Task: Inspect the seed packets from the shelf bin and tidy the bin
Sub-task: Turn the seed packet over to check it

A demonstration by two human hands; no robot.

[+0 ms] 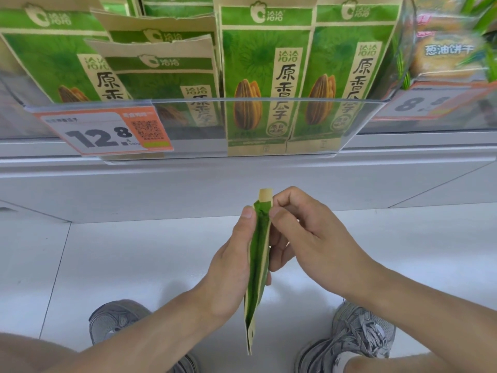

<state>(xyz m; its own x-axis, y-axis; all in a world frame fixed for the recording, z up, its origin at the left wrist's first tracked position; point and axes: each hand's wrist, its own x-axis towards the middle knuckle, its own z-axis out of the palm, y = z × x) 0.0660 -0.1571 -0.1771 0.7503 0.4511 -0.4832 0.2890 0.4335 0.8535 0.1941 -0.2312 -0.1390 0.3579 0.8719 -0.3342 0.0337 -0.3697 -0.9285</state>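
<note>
While both hands hold one seed packet (257,265) edge-on below the shelf, only its thin side faces the camera, so the printed front cannot be read from here. The left hand (231,262) grips the packet along its left face, thumb near the upper end, and the right hand (304,232) pinches the top strip with curled fingers. The packet hangs roughly upright, well apart from the shelf bin (242,114) above, and over the pale floor (107,251) between two grey shoes (115,323).

In the bin, the remaining packets are uneven: two upright packets (304,76) stand side by side at the right, while the leaning packets (158,68) at the left tilt and overlap at different heights. A price tag (105,131) is clipped to the clear front wall.

Judging from this, inspection is under way and the tidying is not yet done. The main risk is a slip: the hold is on a narrow paper edge, and if the right hand tugs the top strip hard, the seal could tear or the packet could twist out of the left hand and drop to the floor. Returning it could also go badly, since pushing it in among the leaning packets might crease their tops or tip them further forward over the low front wall.
</note>
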